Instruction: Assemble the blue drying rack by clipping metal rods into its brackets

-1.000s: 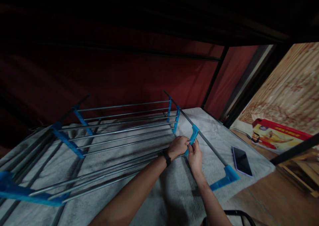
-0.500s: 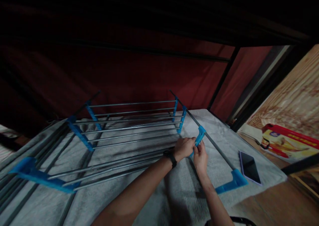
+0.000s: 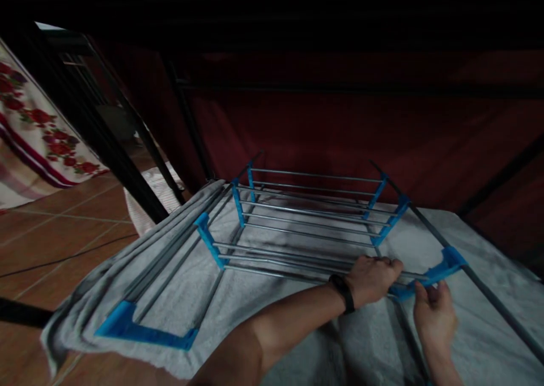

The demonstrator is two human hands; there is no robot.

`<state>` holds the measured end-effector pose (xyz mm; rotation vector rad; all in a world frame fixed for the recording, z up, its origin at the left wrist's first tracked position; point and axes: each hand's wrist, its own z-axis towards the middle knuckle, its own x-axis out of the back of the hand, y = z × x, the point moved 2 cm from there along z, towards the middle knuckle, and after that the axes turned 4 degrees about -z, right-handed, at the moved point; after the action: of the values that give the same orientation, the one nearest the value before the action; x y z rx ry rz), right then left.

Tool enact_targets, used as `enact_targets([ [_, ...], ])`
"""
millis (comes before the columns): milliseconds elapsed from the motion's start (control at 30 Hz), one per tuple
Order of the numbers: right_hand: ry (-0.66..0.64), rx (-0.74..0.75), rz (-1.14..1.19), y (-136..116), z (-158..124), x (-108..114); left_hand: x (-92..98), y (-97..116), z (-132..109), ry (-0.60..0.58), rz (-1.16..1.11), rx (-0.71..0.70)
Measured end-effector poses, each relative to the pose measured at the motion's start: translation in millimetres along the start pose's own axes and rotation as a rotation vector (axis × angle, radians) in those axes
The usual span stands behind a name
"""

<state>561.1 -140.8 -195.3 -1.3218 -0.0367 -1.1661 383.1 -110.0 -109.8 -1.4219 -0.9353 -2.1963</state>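
Note:
A rack of thin grey metal rods and blue plastic brackets lies on the grey cloth. My left hand [image 3: 374,278] is closed over the right ends of the front rods [image 3: 272,264], palm down. Beside it, my right hand [image 3: 436,312] pinches the lower edge of a blue bracket [image 3: 444,267] from the near side. That bracket sits on a thicker grey tube [image 3: 488,295]. The rods' other ends meet another blue bracket [image 3: 208,241] on the left. My left fingers partly hide where the rods reach the right bracket.
Behind, two joined tiers of rods [image 3: 314,207] run between blue brackets. A blue corner piece [image 3: 148,332] lies at the front left. Grey cloth [image 3: 170,289] covers the low surface. Dark posts [image 3: 97,131] and a red curtain [image 3: 340,131] surround it; floral fabric [image 3: 46,125] hangs left.
My view has swung left, so the rack appears farther right and the phone has left the picture. Both hands stay at the right front bracket; my left hand now lies over the rod ends.

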Motion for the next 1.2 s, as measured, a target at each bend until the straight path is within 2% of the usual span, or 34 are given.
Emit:
enact_targets([
  [167,-0.027,-0.017,-0.046,6.6,2.8,-0.9,-4.8,-2.3,-2.3,0.002,0.046,-0.055],
  [367,-0.036,-0.015,-0.043,12.7,5.0,-1.6,-10.4,-3.8,-2.3,0.038,0.073,-0.066],
  [700,-0.044,-0.014,-0.05,19.7,6.5,-3.4,-12.0,-4.9,-5.0,0.032,0.103,-0.09],
  [833,-0.052,-0.024,-0.048,15.1,4.5,-1.4,-8.3,-4.8,-4.2,0.037,0.117,-0.104],
  [933,-0.129,-0.031,0.002,15.3,-2.4,-3.0,1.5,-2.0,-10.4,0.087,0.16,-0.132],
  [1000,-0.171,-0.044,0.089,21.6,-13.0,-6.8,9.7,1.6,-26.5,0.161,0.167,-0.121],
  [1067,-0.172,-0.057,0.152,31.5,-29.7,-11.8,15.8,4.0,-57.0,0.26,0.128,-0.064],
  [1133,-0.151,-0.031,0.124,38.9,-52.1,-16.6,18.1,1.4,-102.2,0.374,0.058,0.046],
  [1200,-0.122,0.061,0.06,35.3,-77.8,-19.7,19.4,-9.9,-157.7,0.538,-0.042,0.224],
])
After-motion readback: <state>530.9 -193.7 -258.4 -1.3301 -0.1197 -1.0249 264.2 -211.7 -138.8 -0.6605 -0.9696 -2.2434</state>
